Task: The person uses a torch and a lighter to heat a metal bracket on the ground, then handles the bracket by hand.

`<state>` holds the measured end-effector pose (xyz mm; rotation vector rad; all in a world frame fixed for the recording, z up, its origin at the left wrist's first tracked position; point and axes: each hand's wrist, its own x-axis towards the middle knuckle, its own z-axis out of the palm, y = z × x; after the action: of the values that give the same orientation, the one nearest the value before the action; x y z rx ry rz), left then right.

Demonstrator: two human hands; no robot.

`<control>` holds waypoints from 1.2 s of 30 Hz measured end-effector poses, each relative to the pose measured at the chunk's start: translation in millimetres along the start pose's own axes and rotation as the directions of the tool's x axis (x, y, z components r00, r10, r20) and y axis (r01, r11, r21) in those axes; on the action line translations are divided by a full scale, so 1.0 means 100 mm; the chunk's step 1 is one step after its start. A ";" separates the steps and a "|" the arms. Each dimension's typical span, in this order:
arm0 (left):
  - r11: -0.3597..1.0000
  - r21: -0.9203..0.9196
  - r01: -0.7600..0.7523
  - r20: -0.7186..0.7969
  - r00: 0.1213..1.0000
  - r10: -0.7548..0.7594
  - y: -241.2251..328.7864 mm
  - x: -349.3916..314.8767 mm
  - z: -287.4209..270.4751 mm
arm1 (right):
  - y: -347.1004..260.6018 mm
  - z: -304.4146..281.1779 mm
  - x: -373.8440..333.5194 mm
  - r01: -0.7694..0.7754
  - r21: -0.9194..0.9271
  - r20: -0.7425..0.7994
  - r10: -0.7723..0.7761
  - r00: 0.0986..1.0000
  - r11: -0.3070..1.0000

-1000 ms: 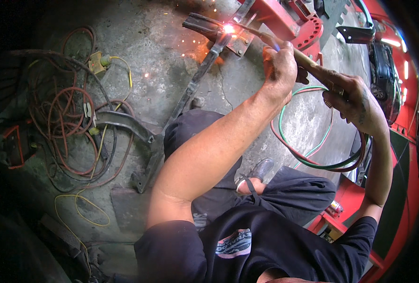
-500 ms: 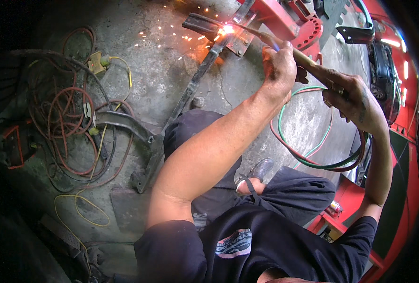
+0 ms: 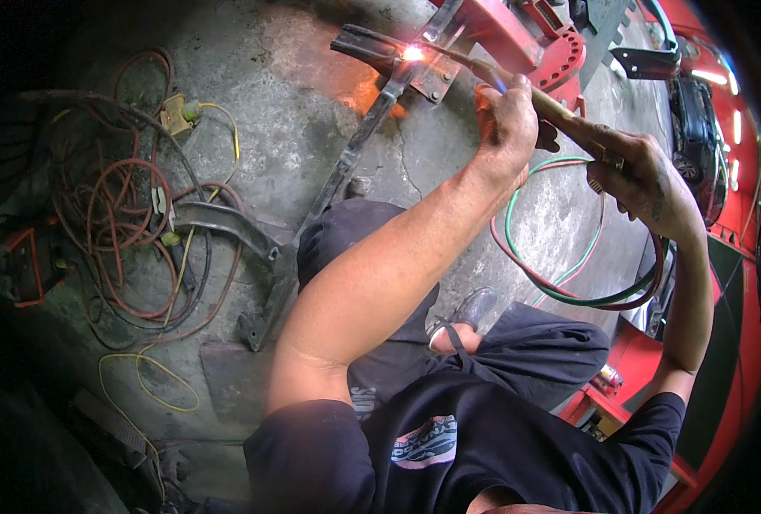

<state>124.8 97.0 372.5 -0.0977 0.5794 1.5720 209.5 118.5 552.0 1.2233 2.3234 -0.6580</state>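
Observation:
A brass gas torch (image 3: 557, 111) slants across the upper right, its tip against a glowing spot on a dark metal frame (image 3: 346, 154). My left hand (image 3: 510, 122) is closed around the front part of the torch, close behind the nozzle. Farther back, my right hand (image 3: 646, 180) grips the torch handle near its valves. The bright spot lies where a short channel piece (image 3: 365, 43) meets the long bar, beside a small bolted plate (image 3: 436, 84). Green and red hoses (image 3: 560, 287) loop down below my right hand.
Tangled red and black cables (image 3: 110, 223) cover the floor at left, with a yellow-green connector box (image 3: 176, 115) and a red-black machine (image 3: 25, 261). A curved metal arm (image 3: 226, 223) joins the frame. Red steel equipment (image 3: 504, 38) stands at the top; a dark car (image 3: 697, 128) is far right.
The spray of sparks around the glowing spot has died away, leaving a smaller bright glow. Both hands and the torch stay almost still.

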 end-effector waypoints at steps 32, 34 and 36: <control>0.999 0.028 0.042 0.033 0.999 -0.043 0.05 -0.06 0.01 | -0.02 -0.08 0.02 0.091 -0.115 0.026 -0.089 0.996 0.989; 0.999 0.023 0.034 0.036 0.999 -0.034 0.03 -0.04 0.02 | -0.04 -0.09 0.01 0.132 -0.124 0.017 -0.131 0.991 0.984; 0.999 -0.054 -0.006 0.006 1.000 0.007 0.00 -0.01 0.04 | -0.15 -0.12 0.01 -0.016 -0.121 0.057 0.023 0.998 0.992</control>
<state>125.8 97.7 376.4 -0.1319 0.5331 1.5942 194.4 118.7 564.5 1.1552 2.2651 -0.5309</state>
